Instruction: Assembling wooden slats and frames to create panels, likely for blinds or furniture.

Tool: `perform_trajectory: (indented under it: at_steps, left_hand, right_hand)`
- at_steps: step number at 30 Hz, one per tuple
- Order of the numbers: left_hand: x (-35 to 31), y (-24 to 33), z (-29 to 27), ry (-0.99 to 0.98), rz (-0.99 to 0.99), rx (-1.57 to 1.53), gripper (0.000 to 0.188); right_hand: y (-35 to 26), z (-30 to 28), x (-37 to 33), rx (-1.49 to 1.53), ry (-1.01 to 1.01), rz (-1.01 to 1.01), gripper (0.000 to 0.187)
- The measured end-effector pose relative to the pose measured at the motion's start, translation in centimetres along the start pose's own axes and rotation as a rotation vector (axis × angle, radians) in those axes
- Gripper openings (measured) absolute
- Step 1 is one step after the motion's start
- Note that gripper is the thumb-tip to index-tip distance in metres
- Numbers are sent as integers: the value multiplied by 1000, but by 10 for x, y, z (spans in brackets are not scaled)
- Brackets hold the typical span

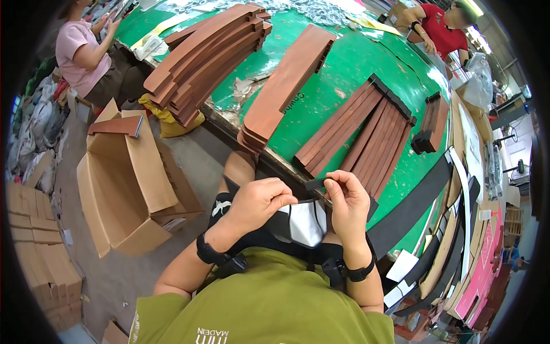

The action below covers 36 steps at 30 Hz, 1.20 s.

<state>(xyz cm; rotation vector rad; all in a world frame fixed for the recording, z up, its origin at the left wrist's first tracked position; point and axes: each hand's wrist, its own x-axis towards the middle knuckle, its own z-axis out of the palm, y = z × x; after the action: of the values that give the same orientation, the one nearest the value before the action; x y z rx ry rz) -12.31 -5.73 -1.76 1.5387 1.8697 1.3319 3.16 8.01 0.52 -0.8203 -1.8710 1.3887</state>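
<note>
My left hand (pixel 256 205) is closed above my lap, thumb pressed to the curled fingers; what it grips, if anything, is too small to make out. Just to its right, my right hand (pixel 349 202) pinches a short black strip (pixel 314 184) between thumb and fingertips. The strip points left, toward the other hand. Below and between the two hands, a white sheet-like piece with dark edges (pixel 308 222) lies over my lap. Beyond the hands, long brown wooden slats with black ends (pixel 346 129) rest on the green tabletop (pixel 338 63).
Stacks of curved brown boards (pixel 209 60) and a straighter board stack (pixel 286 86) overhang the table edge. An open cardboard box (pixel 123 189) stands at left. Black strips (pixel 412 200) lie at right. Two people work nearby, in a pink shirt (pixel 83 51) and a red shirt (pixel 441 31).
</note>
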Motion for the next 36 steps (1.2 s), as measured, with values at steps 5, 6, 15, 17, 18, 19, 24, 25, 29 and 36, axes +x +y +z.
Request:
perform_trajectory:
  at_steps: [5, 6, 15, 17, 18, 19, 24, 25, 29, 36]
  left_hand:
    - [5, 9, 22, 194, -140, -108, 14]
    - [9, 15, 22, 223, -166, -103, 17]
    - [16, 10, 28, 207, 32, 227, 22]
    - [18, 11, 29, 202, -70, 214, 19]
    - [18, 12, 28, 201, -73, 215, 19]
    - [17, 13, 27, 175, -92, 193, 19]
    - [21, 17, 32, 146, -135, 147, 20]
    - [23, 20, 32, 140, -133, 169, 21]
    - [35, 29, 37, 127, -114, 288, 25]
    - [48, 37, 51, 76, -151, 458, 25]
  right_hand:
    - [3, 4, 4, -82, -19, -26, 11]
    - [3, 4, 4, -125, -27, -68, 11]
    - [-4, -3, 16, -424, -77, -267, 36]
    - [-3, -9, 25, -795, 13, -458, 64]
    - [-4, -10, 29, -864, 59, -401, 69]
    - [4, -16, 33, -853, -29, -420, 68]
    - [8, -23, 37, -892, -282, -320, 66]
    - [7, -26, 39, -896, -290, -326, 63]
    - [9, -38, 40, -877, -345, -313, 63]
    - [16, -45, 35, -784, -315, -277, 79]
